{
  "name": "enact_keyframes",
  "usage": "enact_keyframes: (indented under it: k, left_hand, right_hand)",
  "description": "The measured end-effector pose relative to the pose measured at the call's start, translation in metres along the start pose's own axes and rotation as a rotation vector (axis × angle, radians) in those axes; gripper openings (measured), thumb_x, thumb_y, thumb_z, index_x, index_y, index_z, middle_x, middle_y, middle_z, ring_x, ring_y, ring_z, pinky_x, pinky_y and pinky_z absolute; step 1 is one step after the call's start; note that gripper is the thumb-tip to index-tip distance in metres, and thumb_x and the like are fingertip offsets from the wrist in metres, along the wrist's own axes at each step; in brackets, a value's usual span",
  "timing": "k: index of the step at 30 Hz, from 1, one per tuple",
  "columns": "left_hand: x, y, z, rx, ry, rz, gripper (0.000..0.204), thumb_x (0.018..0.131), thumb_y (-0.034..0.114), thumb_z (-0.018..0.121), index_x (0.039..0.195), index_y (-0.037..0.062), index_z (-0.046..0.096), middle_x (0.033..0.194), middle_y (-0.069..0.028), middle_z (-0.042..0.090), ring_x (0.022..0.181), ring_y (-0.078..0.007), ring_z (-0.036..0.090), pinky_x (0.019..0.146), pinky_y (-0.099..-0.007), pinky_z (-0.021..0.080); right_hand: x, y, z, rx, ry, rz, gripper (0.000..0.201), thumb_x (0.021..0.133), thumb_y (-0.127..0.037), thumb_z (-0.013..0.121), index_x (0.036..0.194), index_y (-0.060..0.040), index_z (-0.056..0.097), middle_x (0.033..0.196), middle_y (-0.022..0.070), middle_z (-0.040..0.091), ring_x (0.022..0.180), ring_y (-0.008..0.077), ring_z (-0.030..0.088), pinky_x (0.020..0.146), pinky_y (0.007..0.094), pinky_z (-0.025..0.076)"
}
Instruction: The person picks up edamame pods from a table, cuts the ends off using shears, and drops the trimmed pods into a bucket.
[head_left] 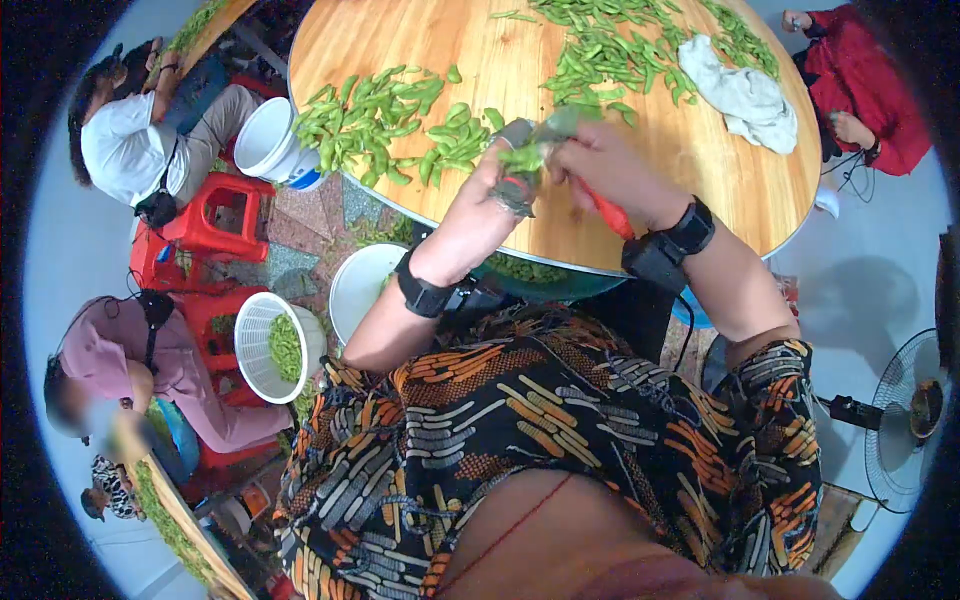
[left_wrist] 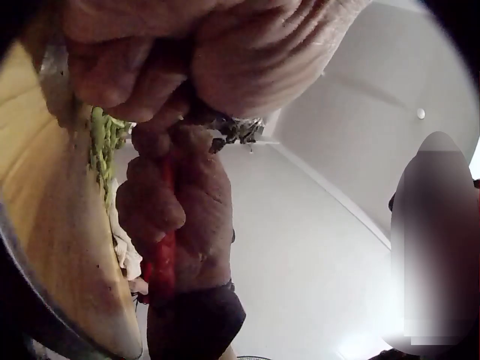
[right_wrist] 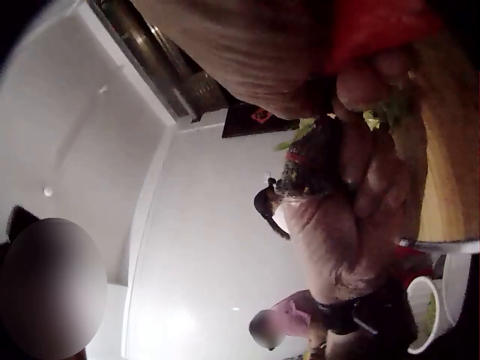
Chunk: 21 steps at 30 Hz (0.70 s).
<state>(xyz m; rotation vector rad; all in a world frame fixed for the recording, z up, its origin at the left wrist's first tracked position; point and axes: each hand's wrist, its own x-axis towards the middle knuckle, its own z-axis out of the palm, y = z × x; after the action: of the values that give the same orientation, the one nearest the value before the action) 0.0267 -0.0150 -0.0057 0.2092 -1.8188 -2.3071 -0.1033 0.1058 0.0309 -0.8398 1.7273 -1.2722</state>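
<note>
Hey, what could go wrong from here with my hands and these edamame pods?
Two risks. The red-handled tool in your right hand is close to your left hand, so a slip might hurt it, though the tool's tip isn't clear. Edamame pods near the rim of the round wooden table could get nudged off.

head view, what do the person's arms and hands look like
Short black sleeves patterned with orange, grey and cream dashes; a black strap on each wrist, a boxy black device and dark cable at the right one. The right hand looks uncovered; the left hand has what looks like a dark patterned thumb cover.
</note>
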Motion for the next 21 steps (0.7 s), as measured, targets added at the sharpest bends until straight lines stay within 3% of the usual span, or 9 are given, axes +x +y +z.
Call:
enact_keyframes:
  k: [2,4,6,7,9,12,17,20,21]
  left_hand:
    - [-0.019,0.009,-0.013,-0.066,-0.049,-0.012,0.04,0.09,0.008,0.04,0.13,0.0052,0.035,0.088,0.0017,0.05,0.077,-0.0075,0.045,0.069,-0.0211,0.039]
    - [-0.044,0.018,-0.024,0.023,-0.053,-0.084,0.034,0.09,0.008,0.041,0.123,0.0041,0.043,0.087,0.0023,0.05,0.077,-0.0082,0.046,0.069,-0.0212,0.039]
    - [-0.062,0.015,-0.031,0.249,-0.337,0.059,0.024,0.09,0.01,0.042,0.111,0.004,0.054,0.088,0.0028,0.053,0.077,-0.01,0.048,0.07,-0.0227,0.04]
    - [-0.063,0.01,-0.034,0.25,-0.337,0.057,0.024,0.09,0.01,0.042,0.111,0.004,0.054,0.088,0.0028,0.053,0.077,-0.01,0.048,0.07,-0.0227,0.04]
    - [-0.062,-0.009,-0.039,0.39,-0.538,-0.229,0.024,0.087,0.01,0.047,0.107,0.003,0.058,0.101,-0.0039,0.058,0.094,-0.0152,0.053,0.084,-0.0278,0.041]
    - [-0.056,-0.045,-0.04,0.454,-0.491,-0.23,0.022,0.087,0.011,0.047,0.105,0.003,0.058,0.097,-0.0064,0.061,0.092,-0.0131,0.054,0.082,-0.0271,0.042]
    - [-0.03,-0.088,-0.031,0.805,-0.422,0.039,0.034,0.078,0.011,0.051,0.111,0.0012,0.055,0.103,-0.0222,0.058,0.099,-0.0358,0.053,0.087,-0.0377,0.042]
    - [-0.024,-0.1,-0.027,1.043,-0.5,-0.011,0.038,0.075,0.012,0.052,0.111,0.0017,0.055,0.105,-0.0227,0.057,0.103,-0.0373,0.051,0.088,-0.0397,0.041]
    - [-0.025,-0.103,-0.023,1.025,-0.573,-0.165,0.037,0.074,0.015,0.052,0.108,0.0019,0.057,0.107,-0.0233,0.057,0.105,-0.0368,0.051,0.089,-0.0402,0.041]
  right_hand:
    - [0.012,-0.006,-0.007,0.02,0.072,0.007,0.02,0.087,-0.02,0.049,0.097,-0.0047,0.054,0.069,0.0007,0.054,0.043,0.0088,0.047,0.041,0.0219,0.039]
    - [0.015,-0.017,-0.007,0.035,0.145,0.012,0.023,0.087,-0.019,0.048,0.104,-0.0053,0.055,0.069,-0.001,0.054,0.043,0.0075,0.046,0.042,0.0203,0.038]
    - [0.017,-0.028,0.0,-0.046,0.122,-0.118,0.023,0.087,-0.02,0.046,0.103,-0.0054,0.054,0.07,-0.0004,0.055,0.044,0.0069,0.045,0.04,0.0209,0.037]
    - [0.024,-0.023,0.002,-0.116,0.047,-0.134,0.021,0.087,-0.02,0.047,0.099,-0.0053,0.054,0.072,0.0002,0.056,0.046,0.0067,0.045,0.041,0.0213,0.037]
    - [0.025,-0.021,-0.009,-0.208,0.099,-0.138,0.02,0.087,-0.021,0.047,0.096,-0.005,0.053,0.073,0.0004,0.056,0.046,0.0069,0.044,0.041,0.0214,0.037]
    - [0.02,-0.015,-0.035,-0.309,0.212,-0.1,0.018,0.086,-0.02,0.046,0.094,-0.0049,0.051,0.072,0.0007,0.055,0.045,0.0074,0.044,0.042,0.0223,0.037]
    - [-0.02,-0.007,-0.087,-0.567,0.25,-0.005,0.016,0.083,-0.016,0.048,0.095,-0.0057,0.051,0.067,0.0026,0.049,0.05,0.0088,0.045,0.041,0.0243,0.036]
    - [-0.031,0.004,-0.09,-0.672,0.263,0.062,0.018,0.082,-0.016,0.049,0.097,-0.0059,0.051,0.069,0.0084,0.053,0.055,0.0179,0.053,0.047,0.0307,0.042]
    - [-0.03,0.011,-0.087,-0.661,0.267,0.067,0.018,0.082,-0.016,0.049,0.097,-0.0059,0.051,0.069,0.0084,0.053,0.055,0.0179,0.053,0.047,0.0307,0.042]
